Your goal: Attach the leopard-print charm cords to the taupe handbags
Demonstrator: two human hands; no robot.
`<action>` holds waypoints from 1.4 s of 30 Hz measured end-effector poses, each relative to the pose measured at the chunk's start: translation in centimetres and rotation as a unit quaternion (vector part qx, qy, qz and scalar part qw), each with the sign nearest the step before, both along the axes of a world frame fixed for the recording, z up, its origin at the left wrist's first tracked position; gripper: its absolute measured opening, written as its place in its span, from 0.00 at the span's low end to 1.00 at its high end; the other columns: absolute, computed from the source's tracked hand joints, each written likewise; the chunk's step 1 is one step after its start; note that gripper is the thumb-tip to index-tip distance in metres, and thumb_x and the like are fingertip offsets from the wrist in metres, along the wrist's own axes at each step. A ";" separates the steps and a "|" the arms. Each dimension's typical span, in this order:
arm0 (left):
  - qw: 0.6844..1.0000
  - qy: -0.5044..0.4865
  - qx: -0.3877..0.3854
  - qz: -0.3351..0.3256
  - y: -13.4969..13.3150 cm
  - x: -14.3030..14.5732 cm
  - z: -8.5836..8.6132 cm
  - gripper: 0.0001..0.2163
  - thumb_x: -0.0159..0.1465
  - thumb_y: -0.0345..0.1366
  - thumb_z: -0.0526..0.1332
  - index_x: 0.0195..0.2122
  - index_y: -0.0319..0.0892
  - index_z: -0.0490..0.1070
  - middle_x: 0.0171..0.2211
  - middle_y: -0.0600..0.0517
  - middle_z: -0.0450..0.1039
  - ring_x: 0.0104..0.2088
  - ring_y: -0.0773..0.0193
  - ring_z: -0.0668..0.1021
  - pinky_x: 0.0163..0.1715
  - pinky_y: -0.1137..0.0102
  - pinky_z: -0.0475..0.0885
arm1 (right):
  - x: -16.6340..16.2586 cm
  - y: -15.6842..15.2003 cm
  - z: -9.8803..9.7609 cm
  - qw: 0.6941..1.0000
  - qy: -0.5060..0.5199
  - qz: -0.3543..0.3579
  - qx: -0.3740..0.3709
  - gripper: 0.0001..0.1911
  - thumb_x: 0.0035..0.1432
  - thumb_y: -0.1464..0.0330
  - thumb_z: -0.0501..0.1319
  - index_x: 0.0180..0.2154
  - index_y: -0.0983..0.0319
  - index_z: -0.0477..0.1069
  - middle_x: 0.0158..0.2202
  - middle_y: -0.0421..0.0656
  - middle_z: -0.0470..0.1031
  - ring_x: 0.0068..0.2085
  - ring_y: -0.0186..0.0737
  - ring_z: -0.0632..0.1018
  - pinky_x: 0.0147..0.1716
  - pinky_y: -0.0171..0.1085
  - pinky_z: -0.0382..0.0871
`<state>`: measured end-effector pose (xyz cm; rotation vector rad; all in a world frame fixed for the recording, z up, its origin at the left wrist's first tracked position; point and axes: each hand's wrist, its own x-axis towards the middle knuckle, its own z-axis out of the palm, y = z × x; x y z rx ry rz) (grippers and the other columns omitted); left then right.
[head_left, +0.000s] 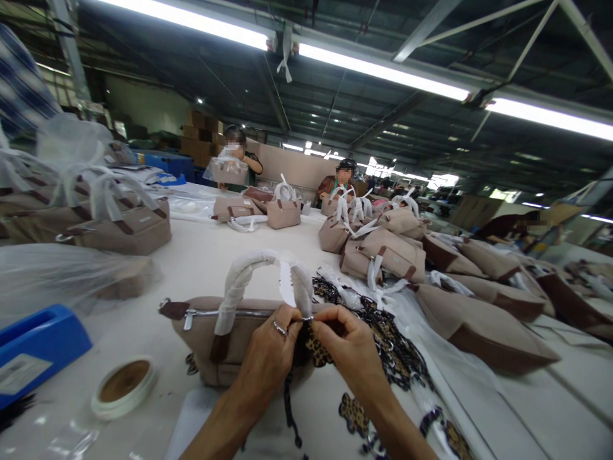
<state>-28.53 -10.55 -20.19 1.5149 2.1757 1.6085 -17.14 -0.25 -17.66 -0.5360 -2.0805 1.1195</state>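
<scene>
A beige handbag point(230, 348) stands upright in front of me, its silver zip closed and its handles point(249, 271) wrapped in white film. At the foot of the near handle, my left hand point(271, 342) is closed in a pinch on one end of a small silver chain or clasp point(307, 319). The other end is pinched by my right hand point(352, 348), close beside it. From this metal piece hangs a leopard-print charm point(320, 351), partly hidden by my fingers. A black cord point(288, 409) with a knobbed end dangles below my left hand.
More leopard-print charms point(354, 412) and black cords lie heaped to the right. Beige bags point(483, 322) are piled beyond them; others point(119, 223) stand at left. A blue tape dispenser point(45, 348) and a round white tub point(125, 386) sit at left. Two people point(251, 163) work across the table.
</scene>
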 end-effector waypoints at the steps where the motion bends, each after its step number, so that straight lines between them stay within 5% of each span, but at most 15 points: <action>1: 1.000 -0.002 -0.001 0.000 0.0 0.0 0.0 0.07 0.69 0.35 0.49 0.35 0.46 0.64 0.30 0.55 0.70 0.32 0.62 0.74 0.35 0.68 0.66 | 0.0 0.0 0.1 0.999 -0.004 -0.005 0.034 0.03 0.54 0.71 0.62 0.29 0.60 0.74 0.29 0.40 0.75 0.32 0.39 0.75 0.32 0.34 0.68; 4: 1.000 0.009 -0.005 -0.004 0.1 -0.1 -0.1 0.07 0.69 0.34 0.48 0.36 0.46 0.64 0.31 0.54 0.71 0.33 0.62 0.75 0.35 0.68 0.66 | -0.2 -0.3 0.6 0.984 -0.007 -0.001 0.176 0.06 0.55 0.75 0.60 0.32 0.60 0.75 0.34 0.42 0.75 0.37 0.40 0.75 0.40 0.36 0.68; 7: 1.000 0.027 -0.005 -0.012 0.0 -0.1 -0.2 0.08 0.69 0.33 0.47 0.37 0.45 0.65 0.33 0.53 0.71 0.35 0.61 0.75 0.37 0.68 0.66 | -0.6 -0.5 0.9 0.970 -0.018 0.024 0.240 0.11 0.57 0.77 0.56 0.37 0.59 0.75 0.37 0.44 0.75 0.39 0.40 0.75 0.43 0.37 0.67; 14: 1.000 0.016 -0.015 -0.016 0.0 -0.3 0.1 0.07 0.68 0.34 0.50 0.37 0.45 0.66 0.34 0.52 0.73 0.36 0.60 0.76 0.39 0.67 0.67 | -0.9 -0.1 0.5 0.988 -0.038 -0.037 0.148 0.07 0.52 0.76 0.60 0.30 0.59 0.74 0.29 0.39 0.76 0.31 0.38 0.75 0.34 0.34 0.66; 21: 0.999 -0.010 -0.035 -0.027 -0.4 -0.3 1.3 0.09 0.68 0.38 0.51 0.32 0.46 0.67 0.31 0.53 0.74 0.33 0.60 0.76 0.36 0.68 0.66 | -1.1 -0.6 -0.7 0.976 -0.025 -0.039 0.211 0.07 0.51 0.77 0.57 0.30 0.61 0.71 0.28 0.40 0.75 0.31 0.38 0.74 0.33 0.34 0.65; 29: 0.998 -0.036 -0.050 -0.003 -0.3 -0.6 2.0 0.11 0.65 0.40 0.51 0.29 0.44 0.68 0.28 0.51 0.74 0.31 0.58 0.75 0.34 0.67 0.66 | -0.8 -0.9 -0.4 0.999 0.031 -0.004 -0.028 0.05 0.54 0.71 0.59 0.33 0.61 0.74 0.32 0.41 0.78 0.34 0.40 0.77 0.36 0.35 0.69; 32: 0.998 -0.046 -0.044 -0.022 -0.7 -1.0 2.0 0.12 0.66 0.41 0.51 0.28 0.44 0.67 0.24 0.55 0.70 0.28 0.61 0.73 0.31 0.69 0.66 | 0.3 -1.1 -0.7 0.998 0.021 0.013 -0.051 0.05 0.54 0.72 0.59 0.33 0.61 0.74 0.31 0.40 0.77 0.33 0.38 0.77 0.33 0.33 0.69; 39: 0.995 -0.052 -0.049 -0.074 -1.7 -1.2 1.6 0.10 0.66 0.39 0.51 0.31 0.44 0.67 0.18 0.60 0.59 0.18 0.67 0.64 0.20 0.73 0.61 | 3.8 -0.2 -7.3 0.985 -0.082 0.012 0.153 0.09 0.54 0.76 0.58 0.28 0.59 0.73 0.29 0.41 0.75 0.32 0.39 0.76 0.32 0.33 0.66; 42: 0.995 -0.036 -0.053 -0.071 -1.6 -1.0 1.5 0.09 0.66 0.38 0.51 0.31 0.44 0.67 0.20 0.59 0.62 0.20 0.67 0.66 0.21 0.74 0.62 | 4.7 -0.1 -6.4 0.978 -0.068 -0.034 0.194 0.08 0.57 0.72 0.58 0.27 0.59 0.73 0.29 0.43 0.75 0.32 0.41 0.76 0.34 0.36 0.67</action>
